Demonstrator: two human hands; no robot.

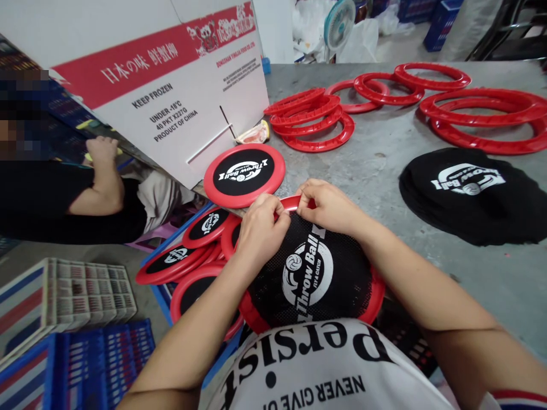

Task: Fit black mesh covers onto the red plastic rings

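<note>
Against my body leans a throw-ball disc [337, 267] with a red rim and a black mesh centre printed "Throw Ball". My left hand [265, 225] pinches the mesh edge at the disc's far rim. Beside it my right hand [325, 205] is also closed on that edge, with a short bare stretch of red rim between the two. The fingertips partly hide what they grip. Just beyond my left hand, a finished-looking disc [244, 173] lies flat on the grey table [376, 165]. To the right is a pile of black printed mesh covers [474, 196].
Loose red rings [318, 119] lie stacked at the back, with more red rings [487, 108] at right. A white carton [171, 85] stands at left. Below the table edge, several discs [175, 262] fill a blue crate. Another person's hand [102, 149] shows at far left.
</note>
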